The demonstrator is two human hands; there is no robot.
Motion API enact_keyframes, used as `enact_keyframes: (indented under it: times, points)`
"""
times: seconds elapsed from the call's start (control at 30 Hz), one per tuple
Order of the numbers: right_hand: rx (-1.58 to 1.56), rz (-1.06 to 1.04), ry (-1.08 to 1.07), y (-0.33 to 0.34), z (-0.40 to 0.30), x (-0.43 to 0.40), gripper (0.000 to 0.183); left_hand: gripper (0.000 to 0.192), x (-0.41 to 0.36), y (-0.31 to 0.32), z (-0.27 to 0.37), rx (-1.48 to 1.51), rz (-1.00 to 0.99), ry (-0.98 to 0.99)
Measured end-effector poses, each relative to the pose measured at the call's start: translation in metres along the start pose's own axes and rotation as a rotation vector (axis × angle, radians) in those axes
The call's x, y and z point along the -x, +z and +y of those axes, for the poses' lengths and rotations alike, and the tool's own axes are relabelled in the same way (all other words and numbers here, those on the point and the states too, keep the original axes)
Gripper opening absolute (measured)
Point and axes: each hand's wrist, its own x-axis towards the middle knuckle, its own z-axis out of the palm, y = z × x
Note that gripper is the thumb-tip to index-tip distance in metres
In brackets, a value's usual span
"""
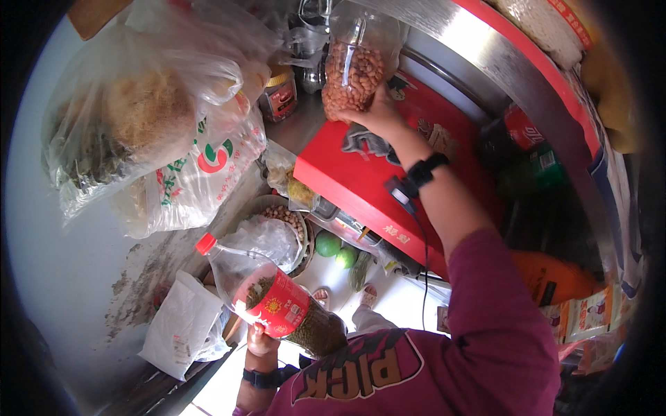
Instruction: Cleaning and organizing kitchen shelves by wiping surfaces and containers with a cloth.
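Observation:
In my left hand [261,340] is a large clear plastic bottle [281,307] with a red cap and a red label. It lies tilted against my body, partly filled with small green beans or similar grains. My right hand [372,112] reaches forward and grips the lower part of a clear plastic bottle of reddish-brown peanuts or beans [351,78]. This bottle is near the red box [343,171]; whether it rests on anything is unclear. Just below my right hand a grey cloth [364,141] lies on the box.
Plastic bags, one bulky and filled [151,109], crowd the left. A yellow-lidded jar [279,93] stands beyond the box. Lower down are a bowl of nuts or bulbs [286,214] and round green produce [328,243]. Drink bottles [523,130] lie under a metal-edged shelf [468,31].

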Motion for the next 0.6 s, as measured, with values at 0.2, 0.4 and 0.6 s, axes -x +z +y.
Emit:
enact_keyframes:
  times: [0.2, 0.4, 0.6]
  points:
    - [0.123, 0.086, 0.093, 0.020, -0.002, -0.007, 0.084, 0.078, 0.002, 0.002, 0.001, 0.036, 0.002, -0.017]
    - [-0.086, 0.176, -0.047, -0.024, 0.056, 0.008, 0.068, 0.078, 0.007, -0.003, 0.005, 0.063, 0.016, -0.017]
    - [-0.221, 0.313, 0.088, -0.047, 0.058, -0.019, 0.066, 0.078, 0.009, 0.000, 0.010, 0.068, 0.067, -0.010]
